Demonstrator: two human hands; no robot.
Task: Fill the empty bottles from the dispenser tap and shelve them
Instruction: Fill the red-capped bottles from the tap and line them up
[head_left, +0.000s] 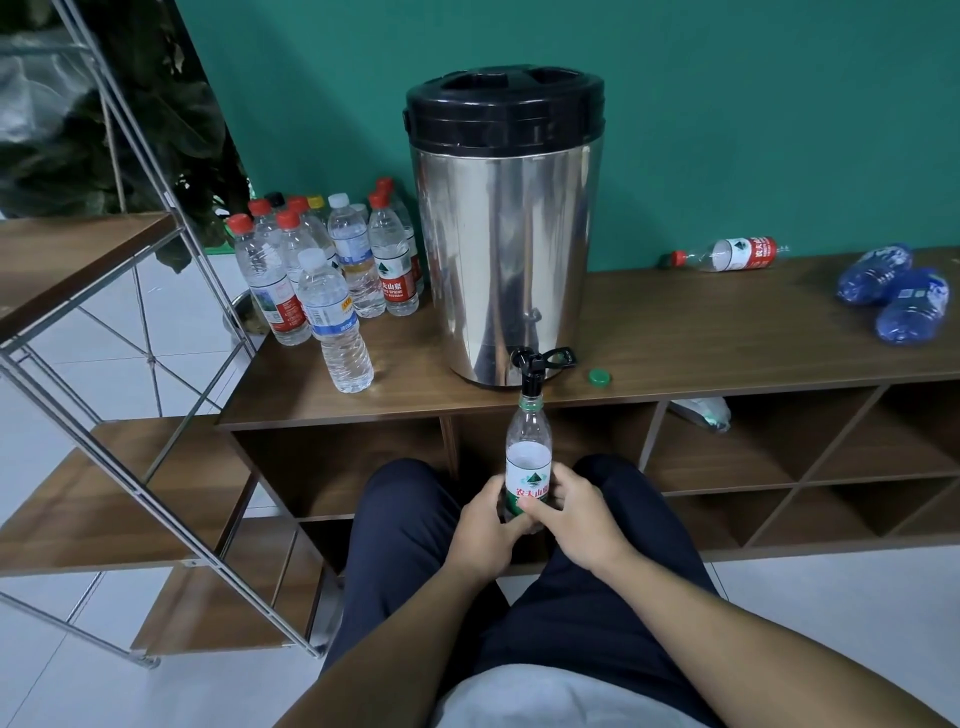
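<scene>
- Wooden counter (727, 322), green wall (727, 104) behind, white tiled floor (78, 691).
- Steel dispenser (506, 234) on the counter; black tap (531, 371) over its edge.
- Open bottle (528, 457), upright, mouth under the tap.
- Left hand (485, 530) and right hand (574, 525): fingers curled round the bottle's base.
- Green cap (599, 376) beside the dispenser.

Both forearms reach forward and converge between the knees. The left hand (480, 525) and right hand (576, 514) wrap the lower part of an upright bottle (528, 457), fingers curled in a two-sided grip.
</scene>
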